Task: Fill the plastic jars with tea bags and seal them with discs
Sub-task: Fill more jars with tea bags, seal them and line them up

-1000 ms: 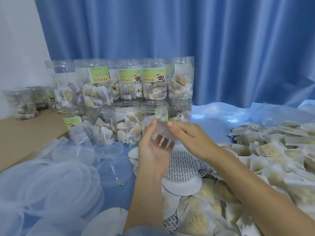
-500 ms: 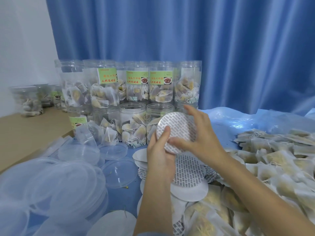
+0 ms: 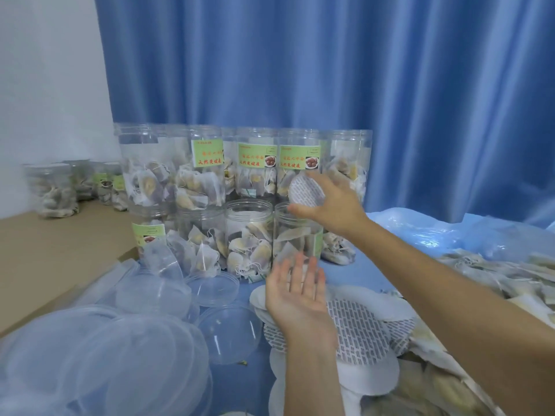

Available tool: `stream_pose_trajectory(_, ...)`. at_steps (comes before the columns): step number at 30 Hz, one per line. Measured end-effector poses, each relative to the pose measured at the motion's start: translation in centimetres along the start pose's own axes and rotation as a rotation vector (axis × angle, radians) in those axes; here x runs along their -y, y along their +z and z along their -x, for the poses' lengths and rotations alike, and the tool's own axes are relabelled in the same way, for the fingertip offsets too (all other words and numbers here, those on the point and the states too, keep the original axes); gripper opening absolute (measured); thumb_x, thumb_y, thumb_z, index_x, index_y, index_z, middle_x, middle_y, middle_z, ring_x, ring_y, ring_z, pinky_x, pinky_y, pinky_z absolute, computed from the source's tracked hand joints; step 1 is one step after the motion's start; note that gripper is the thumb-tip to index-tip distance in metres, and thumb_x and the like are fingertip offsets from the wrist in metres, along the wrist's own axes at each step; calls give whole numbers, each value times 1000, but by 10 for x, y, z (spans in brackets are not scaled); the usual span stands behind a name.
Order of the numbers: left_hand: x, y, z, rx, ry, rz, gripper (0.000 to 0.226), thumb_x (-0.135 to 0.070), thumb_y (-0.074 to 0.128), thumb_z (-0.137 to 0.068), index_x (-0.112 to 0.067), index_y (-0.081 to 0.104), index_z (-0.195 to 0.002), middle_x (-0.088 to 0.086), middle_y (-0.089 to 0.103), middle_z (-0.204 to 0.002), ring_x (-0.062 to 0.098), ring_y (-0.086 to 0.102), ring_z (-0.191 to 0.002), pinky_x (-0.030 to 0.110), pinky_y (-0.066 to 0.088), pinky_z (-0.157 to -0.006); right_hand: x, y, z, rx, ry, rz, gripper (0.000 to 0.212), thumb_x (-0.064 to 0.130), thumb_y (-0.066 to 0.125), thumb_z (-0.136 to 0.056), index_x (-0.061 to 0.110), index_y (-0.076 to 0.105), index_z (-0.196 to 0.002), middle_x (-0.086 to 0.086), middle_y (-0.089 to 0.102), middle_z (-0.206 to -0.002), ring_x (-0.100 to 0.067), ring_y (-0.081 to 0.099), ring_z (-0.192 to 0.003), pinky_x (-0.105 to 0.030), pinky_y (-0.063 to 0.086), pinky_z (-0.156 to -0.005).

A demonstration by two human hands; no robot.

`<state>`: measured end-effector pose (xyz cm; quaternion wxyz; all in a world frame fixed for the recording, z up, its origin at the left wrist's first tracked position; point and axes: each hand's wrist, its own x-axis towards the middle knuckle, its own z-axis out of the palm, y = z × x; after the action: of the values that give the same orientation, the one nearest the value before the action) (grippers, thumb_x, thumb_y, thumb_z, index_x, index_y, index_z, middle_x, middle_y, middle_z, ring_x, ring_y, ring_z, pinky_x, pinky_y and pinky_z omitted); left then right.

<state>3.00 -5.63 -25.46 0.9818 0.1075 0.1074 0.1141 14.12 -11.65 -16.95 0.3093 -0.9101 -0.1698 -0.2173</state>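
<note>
- Nearest us, at the left, a heap of clear round plastic lids spreads over the blue sheet; its rim meets a brown cardboard panel running along the left edge.
- Beside the lids lies a loose stack of white round sealing discs printed with grey dashes, and at the right a pile of pale mesh tea bags crowds the sheet.
- Our left hand hovers palm up above the disc stack, fingers straight and spread, holding nothing.
- A strip of bare blue sheet shows between the lids and the discs.
- Our right hand reaches forward, well apart from the left, pinching one dash-printed sealing disc between thumb and fingers, tilted just above the mouth of an open clear plastic jar partly filled with tea bags.
- That jar stands in a lower row of clear jars, all holding tea bags; a second tier of green-labelled jars rests on top of them.
- Further left, small blurred jars sit on the cardboard.
- A pleated blue curtain closes the back.
</note>
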Motion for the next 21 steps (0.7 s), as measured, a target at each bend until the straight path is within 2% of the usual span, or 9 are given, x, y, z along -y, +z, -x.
stream_pose_trajectory(2, 0, -1, -3, -67, -36, 29, 33, -30, 53, -91, -8, 58, -115, 9, 66, -110, 24, 66, -89, 32, 50, -71, 7, 14, -20, 44, 74, 139, 81, 68, 66, -69, 39, 37, -139, -16, 25, -150, -38, 32, -134, -47, 35, -107)
stream_pose_trajectory(4, 0, -2, -6, -115, -66, 30, 31, -29, 53, -91, -8, 59, -114, 8, 64, -107, 21, 63, -82, 30, 48, -66, 10, 32, -35, 113, 122, 185, 80, 71, 61, -70, 37, 40, -139, -18, 38, -143, -37, 36, -132, -44, 39, -104)
stream_pose_trajectory(7, 0, -1, -9, -140, -82, 29, 29, -29, 53, -90, -8, 60, -109, 5, 62, -100, 17, 58, -75, 27, 45, -63, 8, 48, -43, 189, 102, 290, 71, 67, 58, -71, 35, 48, -133, -12, 53, -131, -33, 47, -122, -37, 46, -93)
stream_pose_trajectory(9, 0, 1, -7, -147, -99, 31, 27, -29, 53, -90, -9, 61, -106, 4, 61, -97, 16, 56, -73, 27, 44, -63, 5, 46, -43, 212, 67, 312, 69, 67, 57, -71, 32, 49, -130, -7, 59, -122, -29, 53, -114, -32, 45, -81)
stream_pose_trajectory(10, 0, 1, -6, -150, -106, 34, 26, -30, 54, -90, -9, 61, -104, 3, 61, -95, 16, 56, -73, 27, 43, -63, 4, 43, -43, 222, 58, 305, 69, 68, 57, -71, 32, 49, -130, -6, 60, -121, -28, 54, -112, -32, 45, -80)
stream_pose_trajectory(14, -2, 0, -3, -155, -112, 44, 23, -29, 54, -90, -10, 61, -100, 3, 59, -89, 15, 53, -66, 26, 40, -60, 3, 33, -27, 229, 74, 230, 67, 65, 59, -71, 36, 44, -130, -13, 49, -130, -33, 51, -115, -39, 46, -94)
stream_pose_trajectory(18, -5, -1, -2, -134, -97, 52, 23, -30, 53, -90, -9, 60, -97, 2, 57, -86, 14, 51, -65, 25, 39, -58, 3, 17, 7, 170, 87, 141, 64, 59, 65, -70, 41, 41, -126, -16, 31, -133, -36, 52, -109, -34, 44, -87)
stream_pose_trajectory(21, -3, -1, -1, -122, -75, 4, 21, -28, 52, -91, -9, 59, -93, 3, 56, -84, 14, 50, -65, 25, 41, -58, 2, 12, 49, 55, 23, 13, 67, 50, 72, -66, 43, 42, -125, -9, 31, -132, -31, 48, -115, -33, 44, -89)
